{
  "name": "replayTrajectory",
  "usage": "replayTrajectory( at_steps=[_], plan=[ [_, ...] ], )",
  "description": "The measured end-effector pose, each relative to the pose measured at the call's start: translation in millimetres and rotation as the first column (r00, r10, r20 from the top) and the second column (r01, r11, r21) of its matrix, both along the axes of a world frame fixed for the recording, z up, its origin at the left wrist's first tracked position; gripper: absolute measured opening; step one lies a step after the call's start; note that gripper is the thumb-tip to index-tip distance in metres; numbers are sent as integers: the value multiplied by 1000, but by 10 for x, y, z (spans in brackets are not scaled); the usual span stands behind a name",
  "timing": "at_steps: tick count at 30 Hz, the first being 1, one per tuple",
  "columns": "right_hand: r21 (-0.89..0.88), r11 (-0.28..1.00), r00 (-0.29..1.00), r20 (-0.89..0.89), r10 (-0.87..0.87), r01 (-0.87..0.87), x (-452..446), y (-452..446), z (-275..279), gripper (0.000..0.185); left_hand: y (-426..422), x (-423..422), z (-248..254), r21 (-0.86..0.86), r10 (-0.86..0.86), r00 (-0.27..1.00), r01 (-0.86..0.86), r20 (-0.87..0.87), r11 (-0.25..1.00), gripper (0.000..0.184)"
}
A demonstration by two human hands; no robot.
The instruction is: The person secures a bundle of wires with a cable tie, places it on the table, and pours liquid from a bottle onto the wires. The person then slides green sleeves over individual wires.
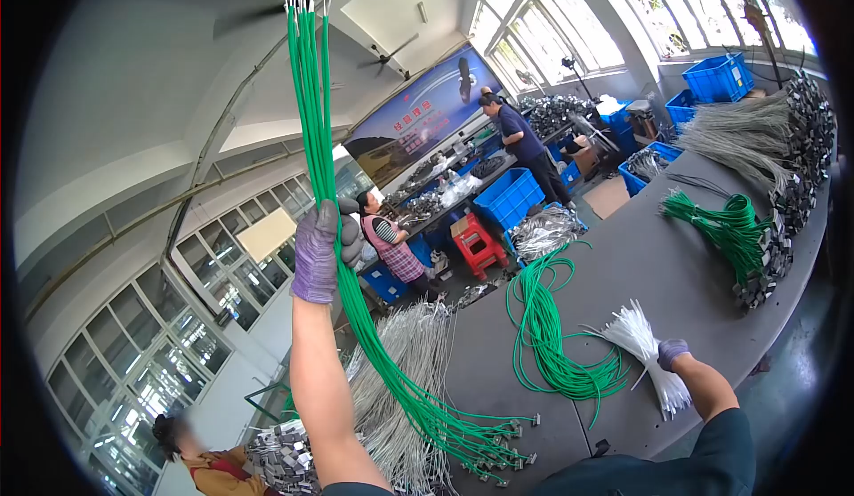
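My left hand (322,251), in a purple and grey glove, is raised and wrapped round a bundle of green cables (356,318). Their thin metal ends point up toward the ceiling, and the lower ends with small metal pieces rest on the grey table (480,345). At the right, my right hand (673,354), also gloved, is at the narrow middle of a bundle of white strips (642,340); its fingers are mostly hidden behind the wrist. Between my hands lies a loose coil of green cables (556,354).
Silvery cables (405,362) lie beside the raised bundle. Green cables (725,229) and grey cables (743,136) with metal pieces line the table's right edge. Beyond stand a red stool (479,245), blue crates (510,198) and two people; another person sits at lower left.
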State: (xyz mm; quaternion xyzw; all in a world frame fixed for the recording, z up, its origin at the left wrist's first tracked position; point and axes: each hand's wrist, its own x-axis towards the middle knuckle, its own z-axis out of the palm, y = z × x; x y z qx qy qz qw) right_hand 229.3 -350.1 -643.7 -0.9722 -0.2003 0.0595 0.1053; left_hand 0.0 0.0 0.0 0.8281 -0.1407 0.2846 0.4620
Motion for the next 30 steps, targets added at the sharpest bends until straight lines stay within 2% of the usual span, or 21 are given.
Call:
replayTrajectory(
  at_steps=[7,9,10,11,13,15,16,18,19,21,22,24,30],
  plan=[
    [-86,994,997,-40,60,-63,71,-15,300,24,-13,-10,-15,-40,6,1000,-5,18,999,60],
    [-35,997,939,-340,56,-72,111,-4,348,23,-10,-28,-5,-60,13,999,-11,37,998,61],
    [-34,997,937,-344,59,-75,138,-13,241,23,15,-35,5,-81,5,1000,-3,28,997,60],
    [-12,989,971,-194,141,-146,176,-47,79,22,23,-42,1,-84,10,1000,-8,23,996,60],
    [2,974,973,-44,225,-225,145,-34,33,20,28,-54,5,-65,10,999,-8,45,998,59],
    [-130,970,960,-222,172,-204,164,-30,119,19,26,-64,6,-72,18,999,-15,42,997,58],
    [-133,969,959,-225,175,-208,167,-46,179,19,27,-70,6,-79,21,999,-18,40,997,57],
    [9,993,911,-398,110,-116,176,-76,302,19,26,-85,15,-75,19,999,-16,35,997,57],
    [6,993,910,-401,111,-118,170,-67,399,19,30,-85,18,-68,10,999,-8,33,998,58],
    [-96,995,860,-508,-41,-10,168,-37,590,20,53,-86,23,-65,9,999,-7,36,998,58],
    [-100,995,860,-509,-41,-11,172,-41,606,20,65,-88,21,-60,7,999,-5,39,998,58],
    [-176,980,929,-369,22,-94,179,-51,633,23,66,-99,24,-59,8,999,-6,38,998,58],
    [-169,981,918,-396,17,-92,125,-129,893,20,101,-137,30,-70,-3,999,6,38,998,58]
  ],
)
